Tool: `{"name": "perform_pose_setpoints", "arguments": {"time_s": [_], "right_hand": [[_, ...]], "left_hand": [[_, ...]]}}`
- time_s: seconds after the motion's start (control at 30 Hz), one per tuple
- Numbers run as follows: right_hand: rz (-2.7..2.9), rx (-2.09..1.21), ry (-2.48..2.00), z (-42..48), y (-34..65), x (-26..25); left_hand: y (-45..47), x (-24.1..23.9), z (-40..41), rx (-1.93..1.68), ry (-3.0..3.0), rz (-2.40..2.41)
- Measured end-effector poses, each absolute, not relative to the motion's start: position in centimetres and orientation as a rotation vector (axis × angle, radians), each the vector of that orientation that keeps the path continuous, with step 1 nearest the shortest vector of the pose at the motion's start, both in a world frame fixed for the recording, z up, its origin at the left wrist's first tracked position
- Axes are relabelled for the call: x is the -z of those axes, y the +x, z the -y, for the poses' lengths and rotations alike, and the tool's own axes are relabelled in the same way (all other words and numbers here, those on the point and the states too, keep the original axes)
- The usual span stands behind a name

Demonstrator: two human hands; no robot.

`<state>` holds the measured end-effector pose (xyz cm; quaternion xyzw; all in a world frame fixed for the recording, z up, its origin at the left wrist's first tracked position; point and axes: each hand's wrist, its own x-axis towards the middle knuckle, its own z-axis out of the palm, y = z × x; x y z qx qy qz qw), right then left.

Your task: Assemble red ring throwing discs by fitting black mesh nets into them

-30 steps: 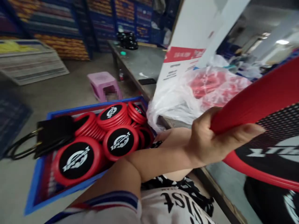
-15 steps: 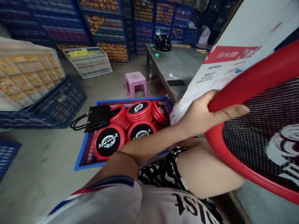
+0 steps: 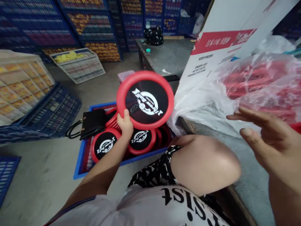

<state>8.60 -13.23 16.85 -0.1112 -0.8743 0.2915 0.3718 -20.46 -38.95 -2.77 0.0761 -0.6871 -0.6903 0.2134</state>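
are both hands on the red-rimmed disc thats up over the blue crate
No, only the left hand grips the red-rimmed disc, while the right hand is well apart from it, fingers open.

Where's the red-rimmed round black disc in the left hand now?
Head view, just above centre: the disc, in the left hand, hides part of the blue-rimmed plastic crate, left of the white printed carton.

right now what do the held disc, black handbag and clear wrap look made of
Held disc: likely plastic rim, smooth red; dark centre perhaps mesh, weave unclear. Black handbag: maybe leather or imitation, smooth, softly dull. Clear wrap: thin plastic film, see-through, shiny creases.
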Motion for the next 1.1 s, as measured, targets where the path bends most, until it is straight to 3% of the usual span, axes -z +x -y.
{"name": "perform_pose_setpoints", "arguments": {"time_s": [0.1,0.2,0.57,0.73,0.9,1.1], "right_hand": [[2.389,-0.61,-0.114,12.1,10.0,-15.6],[2.503,-0.468,-0.042,10.8,11.5,-14.6],[2.625,-0.385,0.111,11.0,7.8,-13.9],[2.642,-0.421,0.2,11.7,5.8,-14.3],[2.654,-0.464,0.271,11.6,5.6,-13.7],[2.667,-0.492,0.235,10.9,7.4,-12.9]], "left_hand": [[-19.7,7.7,38.4,1.753,0.4,2.295],[-19.2,9.9,37.9,1.687,0.375,2.383],[-21.3,6.9,42.9,1.216,-0.547,2.157],[-20.9,5.8,45.5,1.196,-0.612,2.059],[-21.1,5.0,44.7,1.615,-0.074,1.985],[-23.5,6.7,41.7,2.802,0.933,1.421]]}}
